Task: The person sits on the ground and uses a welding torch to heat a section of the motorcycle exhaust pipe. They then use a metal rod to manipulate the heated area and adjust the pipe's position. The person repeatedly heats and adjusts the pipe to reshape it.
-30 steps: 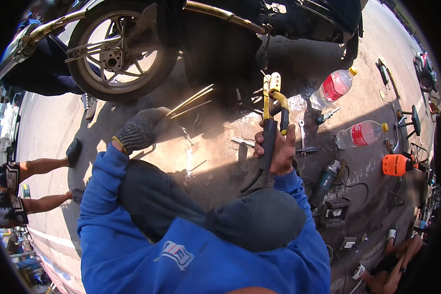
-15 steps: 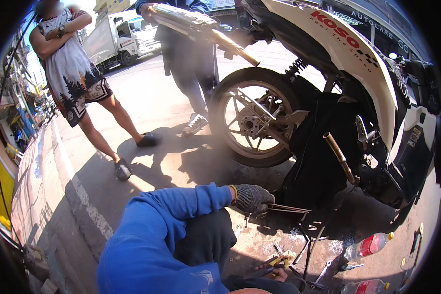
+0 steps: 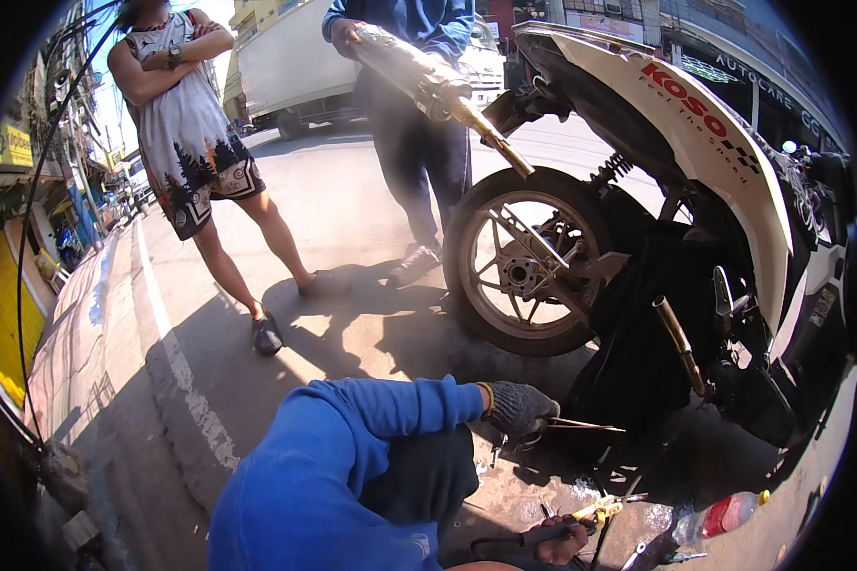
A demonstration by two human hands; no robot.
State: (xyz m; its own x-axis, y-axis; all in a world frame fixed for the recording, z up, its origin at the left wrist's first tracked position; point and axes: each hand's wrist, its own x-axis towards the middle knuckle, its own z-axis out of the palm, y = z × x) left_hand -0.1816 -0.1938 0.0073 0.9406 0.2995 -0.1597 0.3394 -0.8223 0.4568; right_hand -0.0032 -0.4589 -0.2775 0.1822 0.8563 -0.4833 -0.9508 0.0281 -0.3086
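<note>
My left hand point(image 3: 522, 409), in a grey knit glove below a blue sleeve, is closed around thin metal rods point(image 3: 586, 424) that point right toward the dark cover. Lower down, my bare right hand point(image 3: 564, 546) grips a torch-like tool point(image 3: 533, 535) with a dark handle and yellow fittings. Its front end, near the ground, is hard to make out. Ahead stands a white and black motorcycle point(image 3: 724, 162) with its rear wheel point(image 3: 524, 271) toward me. A bare metal exhaust pipe point(image 3: 678, 338) sticks up at its side, and a black cloth point(image 3: 638, 314) hangs below the body.
A standing person holds a silver muffler point(image 3: 400, 71) with a pipe over the rear wheel. Another person point(image 3: 195, 124) stands with folded arms at left. A bottle with a red label point(image 3: 724, 517) and a spanner point(image 3: 635, 555) lie at lower right, near a hose.
My view has shifted, so most things sit farther right. My right hand has lifted the torch-like tool slightly. The white truck in the street has moved along.
</note>
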